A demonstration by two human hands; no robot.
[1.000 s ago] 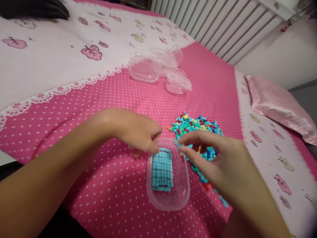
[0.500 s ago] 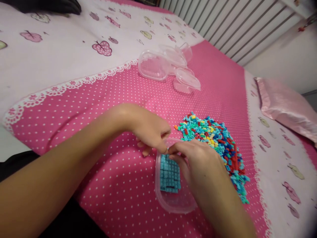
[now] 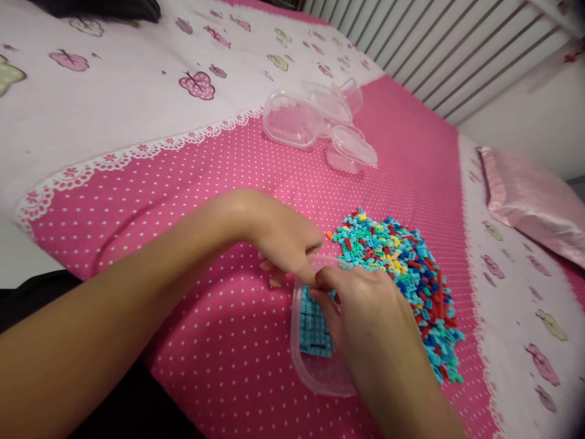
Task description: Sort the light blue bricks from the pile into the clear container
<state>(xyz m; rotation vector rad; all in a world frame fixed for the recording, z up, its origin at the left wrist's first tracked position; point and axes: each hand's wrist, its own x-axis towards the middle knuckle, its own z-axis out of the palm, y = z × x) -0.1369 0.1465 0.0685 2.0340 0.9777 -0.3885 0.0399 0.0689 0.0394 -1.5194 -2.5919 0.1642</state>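
Observation:
A clear plastic container (image 3: 320, 381) rests on the pink bedspread, with a flat block of joined teal toy bricks (image 3: 315, 329) inside it. My left hand (image 3: 290, 241) straddles the container's far left rim, closed on it, thumb inside and some fingers outside. Over the far end of the teal block, my right hand (image 3: 365, 305) is closed in a pinch, its fingertips against my left thumb. Whatever is in that pinch is hidden. Beside the container, partly behind my right hand, lies a heap of loose toy bricks (image 3: 402, 262) in teal, blue, red, yellow and green.
Several clear plastic containers and lids (image 3: 292, 122) lie farther back on the bedspread (image 3: 205, 201). A pink satin pillow (image 3: 534, 195) is at the right. White slatted rails (image 3: 420, 55) run along the back. A dark object (image 3: 123, 9) shows at the top left.
My right hand has shifted slightly and covers more of the teal block. My left hand keeps its place at the rim. The whole view has moved a little.

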